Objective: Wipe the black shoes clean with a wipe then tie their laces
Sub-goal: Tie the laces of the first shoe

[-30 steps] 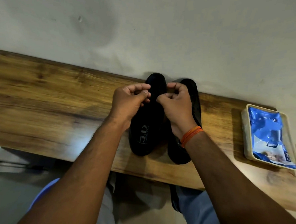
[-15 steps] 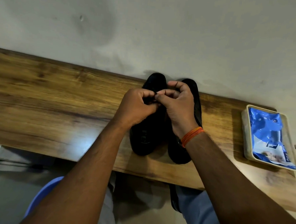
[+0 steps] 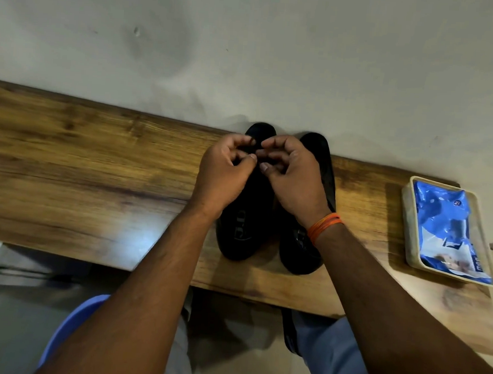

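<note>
Two black shoes stand side by side on the wooden shelf [image 3: 94,176], toes against the wall. The left shoe [image 3: 243,230] has a logo on its insole; the right shoe [image 3: 302,249] is partly under my right wrist. My left hand [image 3: 226,170] and my right hand [image 3: 292,175] hover over the left shoe's front, fingers curled and pinching the thin black lace [image 3: 252,143] between them. The lace is mostly hidden by my fingers. An orange band circles my right wrist.
A beige tray [image 3: 406,227] holding a blue pack of wipes [image 3: 449,230] sits at the shelf's right end. The plain wall [image 3: 248,55] rises directly behind the shoes. My knees and a blue seat show below the shelf's front edge.
My hands came together over the left shoe, then drew slightly apart again, fingers still working the lace. The shoes and tray have not moved.
</note>
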